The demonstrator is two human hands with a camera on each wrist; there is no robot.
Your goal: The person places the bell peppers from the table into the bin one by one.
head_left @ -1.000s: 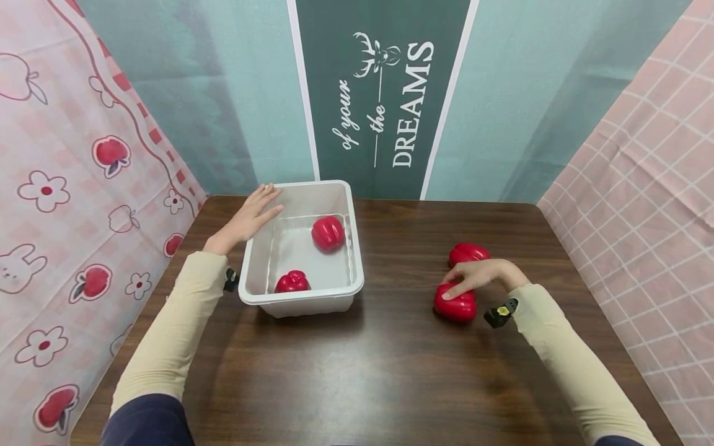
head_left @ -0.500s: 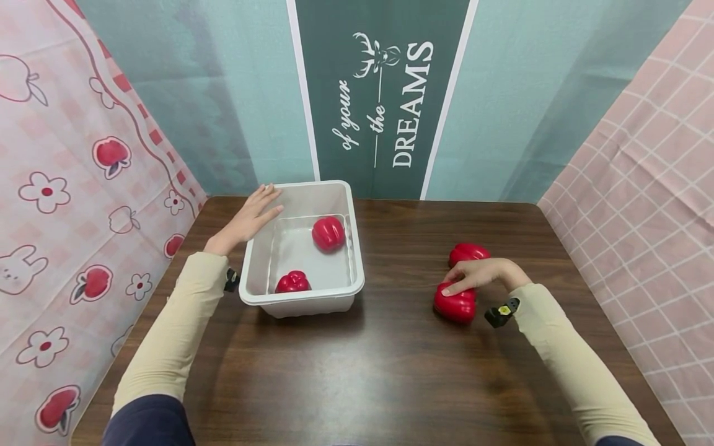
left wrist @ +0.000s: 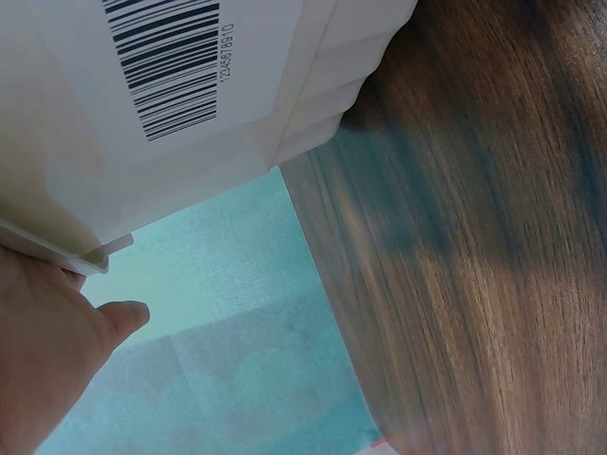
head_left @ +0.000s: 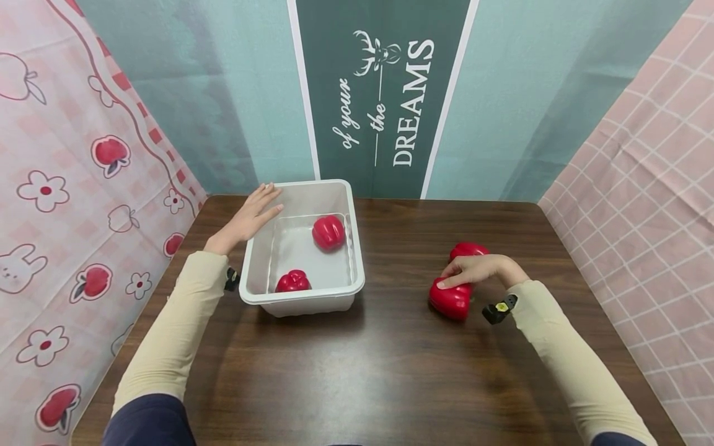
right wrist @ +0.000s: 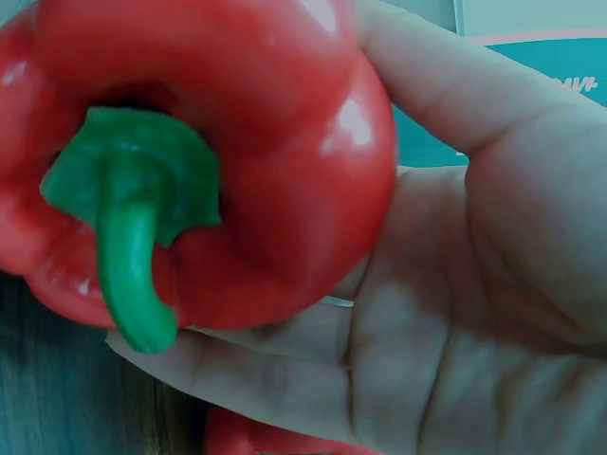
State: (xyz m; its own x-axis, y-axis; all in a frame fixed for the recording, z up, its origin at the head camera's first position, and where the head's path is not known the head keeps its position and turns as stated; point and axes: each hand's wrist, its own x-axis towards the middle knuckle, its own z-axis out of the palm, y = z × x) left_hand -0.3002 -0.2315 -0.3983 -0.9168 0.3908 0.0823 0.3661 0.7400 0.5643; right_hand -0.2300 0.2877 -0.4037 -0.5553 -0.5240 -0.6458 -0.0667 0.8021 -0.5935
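My right hand (head_left: pixel 476 271) grips a red bell pepper (head_left: pixel 449 300), thumb on its near-top side and fingers around the far side. In the right wrist view the pepper's green stem (right wrist: pixel 133 223) faces the camera, and the fingers curve beneath its glossy body (right wrist: pixel 294 161). Just behind that hand lies another red bell pepper (head_left: pixel 468 249), partly hidden by it. At the back left corner of a white plastic box (head_left: pixel 357 272), my left hand (head_left: pixel 248 217) rests on the rim with its fingers stretched out. Two red peppers, one at the back right (head_left: pixel 328 233) and one at the front (head_left: pixel 292 281), sit inside the box.
A brown wooden table (head_left: pixel 346 378) carries everything. Teal cloth (head_left: pixel 502 93) hangs behind it, patterned cloth (head_left: pixel 83 235) at the left and pink checked cloth (head_left: pixel 652 217) at the right. The box's outer wall bears a barcode (left wrist: pixel 171 66).
The right hand and its pepper have shifted slightly left and up in the head view, and the pepper has tilted a little. The left hand and the box have stayed put.
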